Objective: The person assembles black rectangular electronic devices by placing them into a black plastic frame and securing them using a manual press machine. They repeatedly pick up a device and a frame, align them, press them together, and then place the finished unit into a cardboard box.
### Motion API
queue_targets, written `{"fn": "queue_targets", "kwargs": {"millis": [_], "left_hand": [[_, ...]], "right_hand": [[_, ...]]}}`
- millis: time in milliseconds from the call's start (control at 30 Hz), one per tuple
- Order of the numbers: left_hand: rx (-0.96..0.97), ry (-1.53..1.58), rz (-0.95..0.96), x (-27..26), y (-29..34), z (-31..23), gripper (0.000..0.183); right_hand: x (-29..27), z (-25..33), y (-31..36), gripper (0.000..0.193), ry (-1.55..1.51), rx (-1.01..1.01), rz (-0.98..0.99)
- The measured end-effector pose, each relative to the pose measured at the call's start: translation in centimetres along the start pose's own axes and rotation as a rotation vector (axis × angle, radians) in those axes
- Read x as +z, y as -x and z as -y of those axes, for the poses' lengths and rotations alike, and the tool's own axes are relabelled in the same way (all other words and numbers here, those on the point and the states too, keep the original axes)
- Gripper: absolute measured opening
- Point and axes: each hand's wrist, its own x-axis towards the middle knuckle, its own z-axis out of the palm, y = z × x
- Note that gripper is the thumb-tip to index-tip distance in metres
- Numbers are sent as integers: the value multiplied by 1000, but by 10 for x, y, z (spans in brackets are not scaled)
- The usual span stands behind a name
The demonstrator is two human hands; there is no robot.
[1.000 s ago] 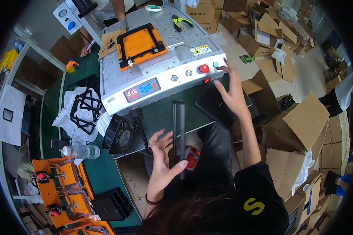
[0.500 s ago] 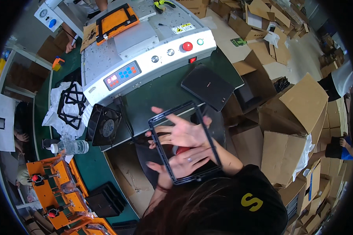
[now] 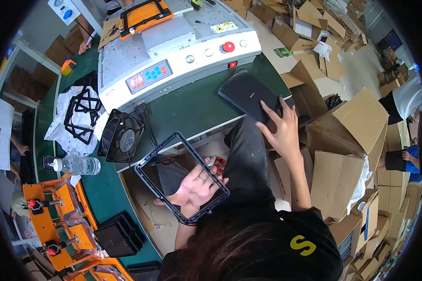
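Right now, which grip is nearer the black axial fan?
Left. The left grip is lower right of the axial fan; the right grip is farther right, at the flat black case.

The frame's (image 3: 151,183) bars cross in front of the left hand (image 3: 190,191), covering parts of fingers and wrist; its grip is unclear. Beyond those fingers, a red thing (image 3: 221,165) is partly hidden. The right hand (image 3: 285,135) hides one corner of the slab (image 3: 248,91). Well ahead of both hands, the upper edge clips the pliers (image 3: 196,4).

Black frame (image 3: 160,194), green table (image 3: 183,103), orange fixtures (image 3: 44,225)
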Motion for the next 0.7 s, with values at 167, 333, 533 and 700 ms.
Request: {"fn": "queue_targets", "kwargs": {"millis": [167, 333, 533, 700], "left_hand": [[76, -90, -50, 2, 4, -15, 154], [151, -282, -156, 20, -25, -17, 154], [242, -469, -148, 12, -64, -20, 135], [285, -420, -183, 7, -66, -12, 128]], "right_hand": [[-14, -2, 1, 57, -22, -20, 89], [-23, -13, -17, 62, -235, 27, 166], [-48, -22, -41, 59, -1366, 343, 322], [-45, 60, 7, 65, -878, -24, 275]]}}
